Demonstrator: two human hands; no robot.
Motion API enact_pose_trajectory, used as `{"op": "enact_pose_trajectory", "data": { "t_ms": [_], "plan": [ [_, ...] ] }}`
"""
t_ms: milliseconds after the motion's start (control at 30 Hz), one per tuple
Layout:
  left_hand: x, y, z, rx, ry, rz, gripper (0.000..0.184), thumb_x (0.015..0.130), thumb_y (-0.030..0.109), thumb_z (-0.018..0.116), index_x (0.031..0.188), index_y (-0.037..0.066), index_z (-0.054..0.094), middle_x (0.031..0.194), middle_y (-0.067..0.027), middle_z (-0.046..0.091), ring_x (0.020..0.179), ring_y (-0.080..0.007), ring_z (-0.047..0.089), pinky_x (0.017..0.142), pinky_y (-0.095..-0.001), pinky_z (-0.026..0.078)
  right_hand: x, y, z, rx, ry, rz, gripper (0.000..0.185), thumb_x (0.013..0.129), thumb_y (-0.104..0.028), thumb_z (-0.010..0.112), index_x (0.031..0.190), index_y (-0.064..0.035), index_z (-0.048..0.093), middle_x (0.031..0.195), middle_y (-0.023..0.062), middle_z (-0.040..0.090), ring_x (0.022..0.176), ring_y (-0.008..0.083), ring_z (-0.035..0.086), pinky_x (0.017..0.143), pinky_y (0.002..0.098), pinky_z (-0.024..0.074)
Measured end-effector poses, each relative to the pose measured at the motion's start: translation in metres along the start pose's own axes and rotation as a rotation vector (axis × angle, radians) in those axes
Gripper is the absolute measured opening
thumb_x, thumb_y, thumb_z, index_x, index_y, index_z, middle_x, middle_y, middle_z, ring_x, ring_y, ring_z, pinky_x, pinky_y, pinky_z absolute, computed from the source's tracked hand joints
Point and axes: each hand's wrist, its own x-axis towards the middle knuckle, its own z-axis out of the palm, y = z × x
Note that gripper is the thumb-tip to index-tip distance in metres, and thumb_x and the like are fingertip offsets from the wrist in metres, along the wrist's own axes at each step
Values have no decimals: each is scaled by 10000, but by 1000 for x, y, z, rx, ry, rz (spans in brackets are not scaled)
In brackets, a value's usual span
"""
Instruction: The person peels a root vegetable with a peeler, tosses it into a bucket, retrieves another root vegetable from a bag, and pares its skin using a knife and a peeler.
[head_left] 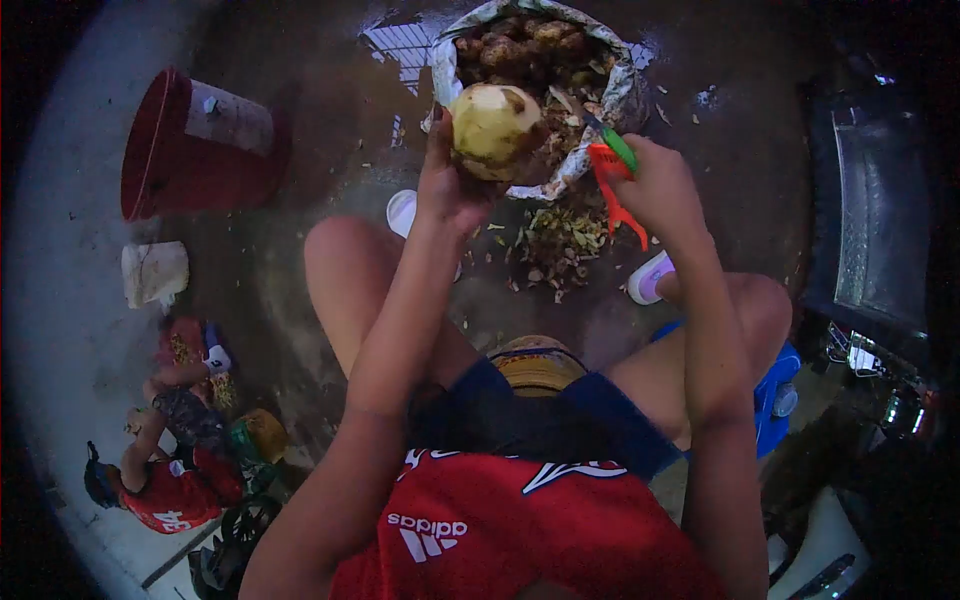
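Observation:
My left hand [450, 190] is closed around the lower side of a large, round, partly peeled root vegetable [490, 125]. Its flesh is pale yellow, with brown patches of skin left at the top and right. My right hand [660, 190] grips a knife [618, 148] by its green handle; the blade points up and left, apart from the vegetable. Under the same hand hangs an orange-red forked piece [612, 185], and I cannot tell what it is. Just beyond both hands stands an open white sack [625, 95] holding brown, unpeeled roots [520, 45] and peelings.
Peelings [560, 245] lie on the wet floor between my feet. A red bucket [210, 150] and a white container [155, 273] are at the left. Another person [190, 470] in red sits at lower left near a green container [250, 445]. Something blue [775, 400] is beside my right leg.

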Motion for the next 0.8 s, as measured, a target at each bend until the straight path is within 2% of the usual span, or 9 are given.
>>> {"op": "enact_pose_trajectory", "data": {
  "t_ms": [100, 233, 300, 400, 500, 600, 700, 800],
  "plan": [
    [-3, -5, 11, -7, 152, -1, 625, 841, 543, 474, 1294, 116, 414, 1294, -103, 457, 1166, -286, 468, 955, -458, 402, -1, -3, 5, 41, -72, -35, 311, 715, -149, 640, 1005, -52, 586, 844, 198, 618, 822, 370, 594, 696, 410, 467],
    [-3, -10, 12, -52, 71, -62, 562, 882, 491, 392, 1296, 111, 414, 1273, -105, 476, 1153, -283, 480, 942, -443, 419, 2, -3, 17, 38, -57, -135, 296, 725, -143, 628, 1003, -53, 583, 838, 209, 611, 805, 380, 588, 694, 425, 467],
    [0, -12, 8, -85, 48, -84, 542, 894, 468, 359, 1295, 108, 415, 1245, -101, 502, 1134, -272, 499, 917, -427, 442, 4, -5, 19, 17, -64, -99, 264, 705, -112, 619, 957, -42, 587, 824, 200, 612, 799, 369, 595, 700, 448, 473],
    [10, -17, -10, 34, 93, -98, 504, 901, 441, 342, 1265, 109, 447, 1173, -80, 554, 1068, -231, 547, 823, -382, 504, 2, -12, 20, -15, -20, -124, 240, 692, -90, 619, 925, -43, 585, 810, 189, 613, 790, 358, 601, 699, 457, 479],
    [15, -21, -8, 37, 68, -130, 527, 877, 507, 384, 1223, 123, 484, 1115, -49, 585, 1002, -185, 578, 682, -326, 536, 1, -13, 22, -55, 39, -179, 237, 692, -90, 625, 921, -52, 580, 804, 178, 616, 786, 353, 603, 695, 454, 481],
    [1, -17, 14, -36, 26, -182, 596, 819, 591, 457, 1198, 132, 505, 1103, -44, 590, 978, -167, 586, 643, -315, 536, 3, -10, 22, -35, 101, -183, 230, 694, -94, 627, 915, -55, 575, 800, 175, 616, 782, 356, 602, 692, 455, 481],
    [6, -25, 5, 2, 3, -187, 679, 750, 647, 525, 1186, 127, 514, 1109, -47, 586, 985, -173, 579, 694, -337, 522, -1, -15, 19, -16, 101, -168, 219, 693, -93, 627, 901, -50, 571, 796, 174, 614, 777, 360, 600, 690, 458, 480],
    [6, -31, 3, 81, 43, -110, 672, 748, 616, 561, 1201, 124, 495, 1130, -44, 573, 985, -183, 571, 750, -322, 502, -1, -13, 16, -37, 80, -150, 213, 691, -86, 625, 893, -49, 568, 796, 176, 613, 775, 364, 598, 690, 461, 480]
  ]
}}
